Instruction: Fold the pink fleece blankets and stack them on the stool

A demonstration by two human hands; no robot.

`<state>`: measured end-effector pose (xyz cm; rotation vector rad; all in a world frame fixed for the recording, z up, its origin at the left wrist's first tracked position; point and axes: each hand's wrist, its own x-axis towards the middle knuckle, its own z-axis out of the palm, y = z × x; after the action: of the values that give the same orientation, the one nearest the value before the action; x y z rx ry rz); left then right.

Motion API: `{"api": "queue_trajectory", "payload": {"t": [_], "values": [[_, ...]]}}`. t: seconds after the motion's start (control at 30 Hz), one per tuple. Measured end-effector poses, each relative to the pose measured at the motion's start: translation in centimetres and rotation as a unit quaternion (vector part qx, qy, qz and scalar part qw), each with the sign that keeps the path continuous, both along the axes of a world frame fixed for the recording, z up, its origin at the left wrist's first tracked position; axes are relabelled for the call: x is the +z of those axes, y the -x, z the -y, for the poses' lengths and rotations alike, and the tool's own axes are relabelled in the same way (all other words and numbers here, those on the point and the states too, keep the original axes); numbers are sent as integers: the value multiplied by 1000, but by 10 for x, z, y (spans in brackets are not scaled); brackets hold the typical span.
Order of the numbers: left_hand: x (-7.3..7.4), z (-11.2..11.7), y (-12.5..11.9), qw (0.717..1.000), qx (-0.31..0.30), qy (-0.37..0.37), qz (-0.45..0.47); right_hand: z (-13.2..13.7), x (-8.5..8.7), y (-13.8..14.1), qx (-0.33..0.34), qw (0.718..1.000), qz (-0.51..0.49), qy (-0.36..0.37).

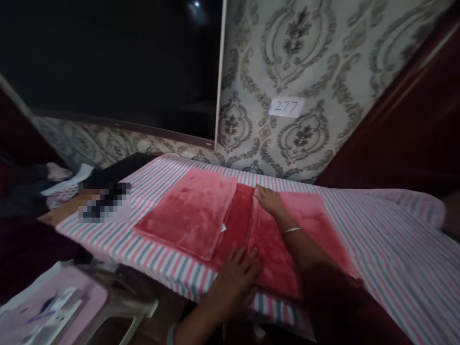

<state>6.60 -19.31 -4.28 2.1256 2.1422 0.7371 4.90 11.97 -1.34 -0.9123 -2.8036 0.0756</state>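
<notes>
A red and pink plush cloth [194, 211] lies spread out, with its left and right sides folded inward and a darker red strip [237, 211] showing between them. A small white tag [223, 228] sticks out at the left flap's inner edge. My right hand [269, 199] rests at the far end of the right flap's inner edge, fingers stretched out over the cloth. Nearer to me, my left hand [239, 275] lies on the cloth's front part at the same flap edge, its fingers apart. Each wrist wears a light bangle.
Beneath the cloth is a table with a striped cover [388, 239]. A blurred-out dark object [104, 203] sits at its left. A pink stool or chair [82, 287] with items on it stands at lower left. Behind are a large dark screen [118, 62] and a patterned wall [247, 57].
</notes>
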Motion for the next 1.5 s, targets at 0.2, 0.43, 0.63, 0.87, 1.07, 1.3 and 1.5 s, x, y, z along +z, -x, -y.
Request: {"api": "queue_trajectory", "payload": {"t": [0.2, 0.43, 0.63, 0.87, 1.07, 1.3, 1.5], "values": [[-11, -3, 0, 998, 25, -55, -28, -21, 26, 6, -42, 996, 13, 74], [-24, -5, 0, 993, 31, -83, -76, -39, 34, 18, -39, 996, -9, 80], [-34, -9, 8, 986, 20, -122, -115, -26, 22, 23, -33, 997, -23, 71], [-28, -13, 14, 977, 21, -175, -123, -25, 48, -5, 3, 998, -45, 45], [-23, -16, 16, 978, 15, -173, -115, -8, 54, -90, -53, 997, -53, -6], [3, -11, 19, 986, -6, -156, -56, 45, 12, -117, -35, 999, 8, 0], [74, -78, 23, 985, 61, -154, 59, 42, 15, -116, -10, 994, -81, 72]]}}
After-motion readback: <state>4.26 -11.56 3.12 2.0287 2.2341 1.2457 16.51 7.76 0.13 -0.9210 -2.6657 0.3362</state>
